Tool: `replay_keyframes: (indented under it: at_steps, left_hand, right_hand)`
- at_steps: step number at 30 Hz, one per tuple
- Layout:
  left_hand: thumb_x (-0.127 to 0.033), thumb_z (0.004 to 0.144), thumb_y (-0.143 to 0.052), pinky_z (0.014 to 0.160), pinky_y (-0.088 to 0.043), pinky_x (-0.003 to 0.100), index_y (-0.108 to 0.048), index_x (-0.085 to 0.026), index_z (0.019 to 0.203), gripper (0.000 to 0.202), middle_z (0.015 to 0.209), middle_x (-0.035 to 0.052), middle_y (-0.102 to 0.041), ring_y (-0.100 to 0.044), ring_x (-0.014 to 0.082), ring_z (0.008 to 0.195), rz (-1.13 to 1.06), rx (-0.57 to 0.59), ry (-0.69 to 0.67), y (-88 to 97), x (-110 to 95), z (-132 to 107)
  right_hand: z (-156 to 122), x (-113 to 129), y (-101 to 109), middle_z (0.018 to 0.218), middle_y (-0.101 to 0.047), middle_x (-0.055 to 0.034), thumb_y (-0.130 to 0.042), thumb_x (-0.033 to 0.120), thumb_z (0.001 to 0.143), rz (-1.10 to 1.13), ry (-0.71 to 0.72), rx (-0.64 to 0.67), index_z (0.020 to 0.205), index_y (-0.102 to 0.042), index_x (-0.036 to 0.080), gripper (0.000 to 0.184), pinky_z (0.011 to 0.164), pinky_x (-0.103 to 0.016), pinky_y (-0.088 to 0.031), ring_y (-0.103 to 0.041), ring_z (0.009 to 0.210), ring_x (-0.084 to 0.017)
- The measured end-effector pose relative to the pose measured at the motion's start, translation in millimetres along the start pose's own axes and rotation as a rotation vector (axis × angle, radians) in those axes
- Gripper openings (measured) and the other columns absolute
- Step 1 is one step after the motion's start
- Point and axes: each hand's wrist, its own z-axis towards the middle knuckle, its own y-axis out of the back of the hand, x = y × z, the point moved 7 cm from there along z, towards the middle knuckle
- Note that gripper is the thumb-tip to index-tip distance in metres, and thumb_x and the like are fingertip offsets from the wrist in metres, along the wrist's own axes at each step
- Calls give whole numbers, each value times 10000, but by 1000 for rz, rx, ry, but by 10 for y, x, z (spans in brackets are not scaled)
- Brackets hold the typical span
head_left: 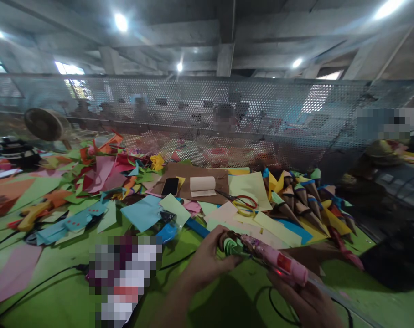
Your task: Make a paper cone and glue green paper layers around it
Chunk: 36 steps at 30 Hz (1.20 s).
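Note:
My left hand [207,262] is closed, its fingers and thumb round a curled light-green paper piece [233,246] with something brown at its edge. My right hand [297,294] grips a pink hot glue gun [273,257] from below; a small red light glows on its side. The nozzle meets or nearly meets the green paper; I cannot tell which. A clear glue stick [342,301] trails out of the gun's rear. Beyond my hands lie scissors [244,200] with red and yellow handles, on pale paper sheets [248,184].
Paper cones [301,196] are heaped at the right, coloured scraps [100,175] at the left. A yellow-and-orange glue gun [36,214], a phone [170,187] and a paper roll [202,185] lie on the table [179,282]. A perforated metal screen [193,114] stands behind; cords cross the front.

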Motion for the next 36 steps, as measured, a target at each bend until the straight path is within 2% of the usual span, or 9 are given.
replay_keyframes:
  at_steps: [7,12,17,23,29,33,36]
  left_hand:
    - [-284,754,-717,882,-414,319,-588,-179,1037,329,1028,49,-623,-538,235,1028,6,-11,20,11,-64,-9]
    - [-304,756,-708,879,-413,320,-582,-175,1037,333,1020,64,-623,-532,245,1042,2,-8,21,23,-76,-2]
    - [-278,759,-704,864,-404,292,-581,-185,1031,313,1019,36,-610,-531,218,1000,32,-5,17,27,-24,-5]
    - [-242,745,-705,855,-407,280,-580,-187,1060,343,1030,22,-617,-536,201,973,27,36,40,-8,15,-20]
    - [-276,766,-706,872,-408,298,-593,-187,1053,321,1047,39,-618,-533,212,988,33,9,14,14,-20,-7]
    - [-266,748,-697,846,-413,294,-588,-187,1038,319,989,36,-611,-529,212,963,41,-6,32,34,-30,-1]
    - [-282,749,-685,831,-414,284,-574,-188,1015,303,954,25,-599,-520,208,950,44,-12,36,52,-28,7]
  right_hand:
    - [15,37,-17,644,-646,-25,-626,465,823,-1,2,45,688,-649,250,255,557,-279,-500,-632,668,-240]
    - [25,-12,-16,707,-685,-43,-600,467,845,-31,37,73,760,-692,231,267,613,-290,-527,-646,688,-238]
    - [30,-17,-17,811,-732,-62,-632,492,814,-71,44,56,793,-710,230,275,674,-293,-553,-683,817,-277]
    - [18,92,-59,802,-731,-44,-612,500,835,-65,47,45,754,-694,238,286,639,-268,-536,-678,770,-249]
    - [-15,-76,-22,921,-749,-76,-633,519,824,-46,0,5,963,-749,225,346,783,-338,-551,-683,883,-290]
    - [-36,-175,-42,846,-744,-77,-679,507,785,39,-38,42,947,-756,213,344,698,-331,-555,-682,801,-283]
    - [-56,-254,15,738,-704,-57,-688,541,766,230,-145,-22,929,-741,194,388,569,-294,-516,-629,654,-231]
